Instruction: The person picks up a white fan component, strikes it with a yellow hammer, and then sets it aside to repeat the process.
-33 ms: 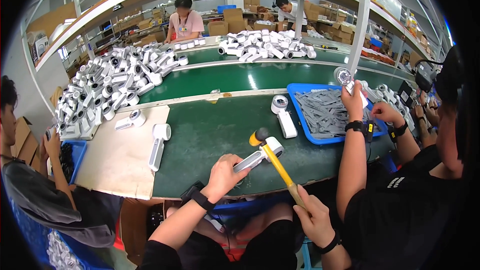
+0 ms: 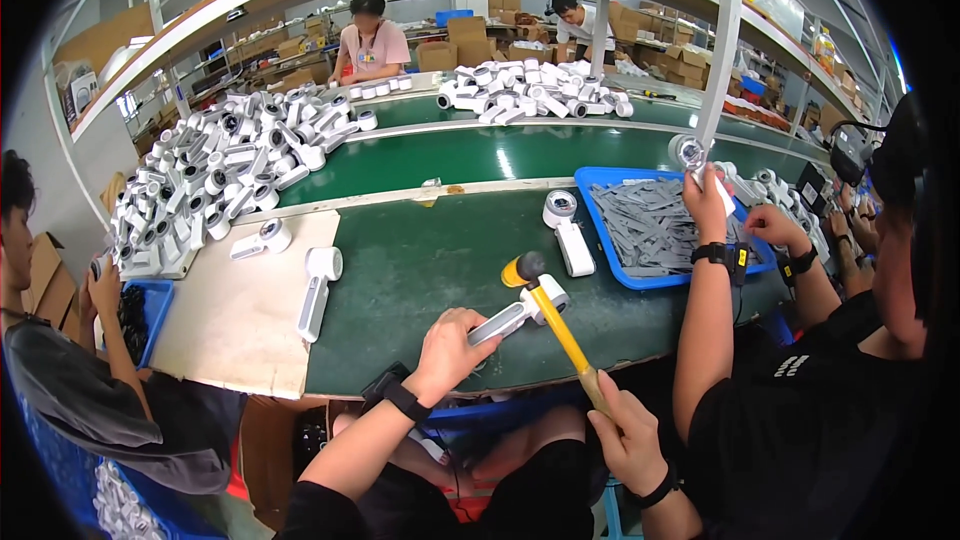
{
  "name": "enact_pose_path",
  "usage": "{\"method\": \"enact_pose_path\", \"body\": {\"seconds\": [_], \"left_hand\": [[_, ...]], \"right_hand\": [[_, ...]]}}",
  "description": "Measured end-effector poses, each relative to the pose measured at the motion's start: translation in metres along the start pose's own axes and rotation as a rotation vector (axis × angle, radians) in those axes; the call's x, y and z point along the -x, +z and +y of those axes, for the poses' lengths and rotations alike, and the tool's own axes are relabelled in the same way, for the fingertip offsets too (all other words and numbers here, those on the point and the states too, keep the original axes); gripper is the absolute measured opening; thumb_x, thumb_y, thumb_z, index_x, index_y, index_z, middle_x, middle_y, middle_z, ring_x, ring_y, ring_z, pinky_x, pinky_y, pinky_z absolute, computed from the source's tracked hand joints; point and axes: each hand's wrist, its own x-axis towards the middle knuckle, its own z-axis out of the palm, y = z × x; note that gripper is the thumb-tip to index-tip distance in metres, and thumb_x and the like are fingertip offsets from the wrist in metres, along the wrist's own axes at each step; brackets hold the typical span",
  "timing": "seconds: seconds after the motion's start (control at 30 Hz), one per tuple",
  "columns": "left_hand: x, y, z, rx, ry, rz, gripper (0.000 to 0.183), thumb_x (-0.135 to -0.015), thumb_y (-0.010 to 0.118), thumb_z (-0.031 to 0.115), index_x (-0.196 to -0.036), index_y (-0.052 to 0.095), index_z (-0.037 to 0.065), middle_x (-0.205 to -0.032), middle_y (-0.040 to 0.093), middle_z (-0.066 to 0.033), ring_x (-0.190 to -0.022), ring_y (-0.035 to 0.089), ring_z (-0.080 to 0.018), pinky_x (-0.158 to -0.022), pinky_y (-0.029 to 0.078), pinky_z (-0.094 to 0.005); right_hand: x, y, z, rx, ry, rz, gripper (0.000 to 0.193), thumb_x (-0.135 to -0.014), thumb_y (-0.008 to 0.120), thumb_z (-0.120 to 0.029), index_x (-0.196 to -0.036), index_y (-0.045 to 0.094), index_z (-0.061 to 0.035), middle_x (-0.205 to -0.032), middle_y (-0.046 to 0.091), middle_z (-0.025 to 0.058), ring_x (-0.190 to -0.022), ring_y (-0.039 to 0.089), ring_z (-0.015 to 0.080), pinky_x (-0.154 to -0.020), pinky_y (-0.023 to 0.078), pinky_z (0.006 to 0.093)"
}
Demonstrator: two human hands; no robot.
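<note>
My left hand is closed around the grey-trimmed handle of a white handheld device with a round head, which lies tilted on the green tabletop. In my right hand is a mallet with a yellow shaft, gripped near its wooden-looking end. The mallet's yellow-and-dark head is over the device's round end, partly covering it; I cannot tell whether they touch. Farther off stands a similar white device, and another device lies to the left of my hands.
A blue tray of flat grey strips sits at the right, beside a co-worker's arms. Many white devices are heaped at the far left. A beige board covers the left tabletop. Another co-worker sits left.
The mallet's head has shifted slightly up and to the right. My left hand and the device in it look unmoved.
</note>
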Motion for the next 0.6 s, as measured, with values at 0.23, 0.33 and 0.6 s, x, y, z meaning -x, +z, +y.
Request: {"method": "enact_pose_path", "body": {"seconds": [0.23,0.33,0.6], "left_hand": [[-0.001,0.002,-0.003,-0.015,0.008,0.018,0.026,-0.077,0.078,0.019,-0.090,0.069,-0.001,-0.088,0.066,-0.0188,-0.085,0.065,-0.0329,-0.077,0.051,-0.0399],[-0.001,0.003,0.000,-0.006,0.006,0.020,0.026,-0.077,0.078,0.019,-0.090,0.069,-0.002,-0.088,0.066,-0.0190,-0.085,0.065,-0.0330,-0.077,0.051,-0.0400],[-0.003,0.005,0.000,0.010,0.022,0.044,0.026,-0.076,0.077,0.019,-0.087,0.068,-0.002,-0.088,0.066,-0.0202,-0.086,0.063,-0.0358,-0.078,0.051,-0.0430]], "right_hand": [[-0.002,-0.007,-0.005,0.083,0.133,-0.150,0.048,-0.088,0.064,-0.002,-0.135,0.055,-0.0027,-0.076,0.052,0.0138,-0.065,0.055,0.0285,-0.060,0.045,0.0345],[0.004,-0.002,-0.001,0.136,0.090,-0.152,0.048,-0.088,0.064,-0.002,-0.136,0.055,-0.0036,-0.076,0.053,0.0140,-0.065,0.056,0.0293,-0.061,0.046,0.0350],[0.006,0.003,-0.001,0.145,0.078,-0.186,0.049,-0.089,0.064,-0.003,-0.137,0.054,-0.0043,-0.077,0.053,0.0148,-0.065,0.056,0.0309,-0.060,0.046,0.0372]]}}
